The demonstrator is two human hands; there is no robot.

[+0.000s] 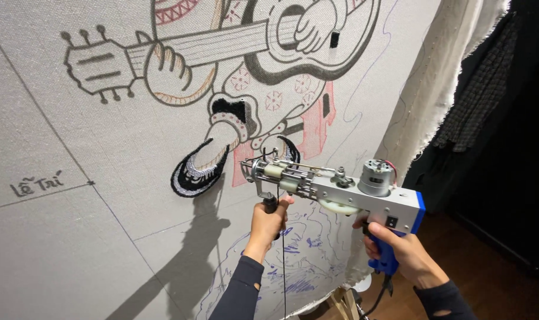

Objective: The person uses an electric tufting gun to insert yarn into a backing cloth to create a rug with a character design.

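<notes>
The left hand (268,220) has its fingers curled tight round the short black front handle (270,204) under the nose of the tufting gun (334,186), while the right hand (400,249) grips the blue rear grip (388,261). The gun's needle end (248,169) presses against the stretched grey cloth (103,178), toward its lower right corner, just beside the black-tufted shoe (195,172) of the drawn guitar-player figure (245,53). If pressure slackens, the needle could likely skip or tear the weave. The thin yarn (283,272) hanging past the left wrist might snag, and drifting off the outline would probably spoil the red patch (314,127).
</notes>
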